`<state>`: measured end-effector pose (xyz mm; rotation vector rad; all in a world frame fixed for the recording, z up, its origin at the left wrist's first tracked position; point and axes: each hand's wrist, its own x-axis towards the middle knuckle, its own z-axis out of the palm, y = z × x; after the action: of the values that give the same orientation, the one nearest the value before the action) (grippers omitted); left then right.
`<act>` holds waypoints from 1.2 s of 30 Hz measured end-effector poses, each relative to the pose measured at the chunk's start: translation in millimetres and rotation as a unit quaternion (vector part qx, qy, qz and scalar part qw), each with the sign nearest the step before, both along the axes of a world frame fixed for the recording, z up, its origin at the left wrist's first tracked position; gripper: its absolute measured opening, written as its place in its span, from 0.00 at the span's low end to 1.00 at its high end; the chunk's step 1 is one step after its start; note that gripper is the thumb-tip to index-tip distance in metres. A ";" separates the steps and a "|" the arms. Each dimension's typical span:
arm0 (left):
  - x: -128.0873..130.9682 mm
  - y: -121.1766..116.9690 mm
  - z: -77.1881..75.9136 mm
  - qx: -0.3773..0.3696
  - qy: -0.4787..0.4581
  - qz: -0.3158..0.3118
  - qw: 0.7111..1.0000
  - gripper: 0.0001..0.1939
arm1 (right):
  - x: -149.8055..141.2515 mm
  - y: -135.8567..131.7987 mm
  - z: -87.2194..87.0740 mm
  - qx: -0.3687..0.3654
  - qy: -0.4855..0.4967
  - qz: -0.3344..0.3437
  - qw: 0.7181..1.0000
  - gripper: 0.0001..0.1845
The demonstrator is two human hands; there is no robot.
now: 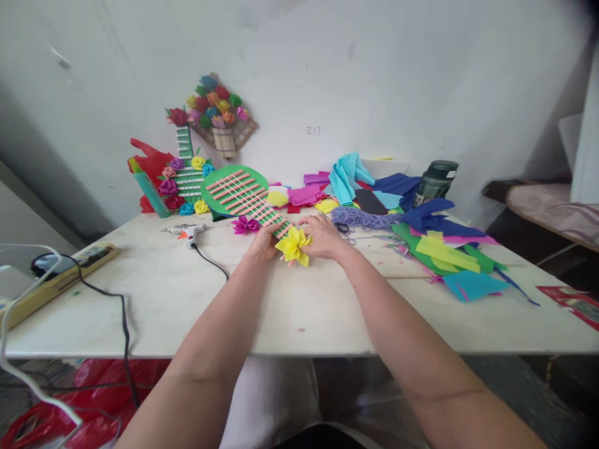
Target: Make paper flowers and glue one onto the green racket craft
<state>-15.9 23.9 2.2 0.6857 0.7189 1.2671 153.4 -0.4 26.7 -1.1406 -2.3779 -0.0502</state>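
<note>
A green craft piece point(238, 193) with a rounded head and a narrow neck, lined with pinkish sticks and white strings, slants away from me over the table. My left hand point(266, 242) is closed around the side of its narrow near end. At that end is a yellow paper flower point(294, 245), with my right hand point(322, 237) closed on its right side. Some right fingertips are hidden behind the petals, and whether the flower is fixed to the neck I cannot tell. Beside the piece, left of my left hand, a magenta paper flower point(246, 225) lies on the table.
A white glue gun point(191, 234) with a black cord lies left, near a power strip point(60, 277). Behind stand a flower-decked green craft point(189, 181) and a teal bottle point(152, 194). Rightward are purple yarn point(367, 218), coloured paper scraps point(449, 252) and a dark flask point(436, 181).
</note>
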 end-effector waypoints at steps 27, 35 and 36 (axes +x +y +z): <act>3.7 -6.1 7.8 -0.022 0.076 -0.058 0.995 0.04 | -8.7 -9.4 5.9 0.062 -0.052 0.045 0.996 0.12; 1.3 -7.1 8.4 -0.028 0.050 -0.030 0.998 0.06 | -4.1 -1.4 0.2 0.052 -0.018 0.060 0.997 0.08; -0.1 -6.4 7.6 -0.022 0.043 -0.033 0.998 0.06 | -2.3 0.7 -0.7 0.046 -0.004 0.057 0.997 0.07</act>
<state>-16.0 17.6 9.8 0.7270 0.7864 1.1631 151.1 0.3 26.0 -0.9632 -2.4168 -0.1259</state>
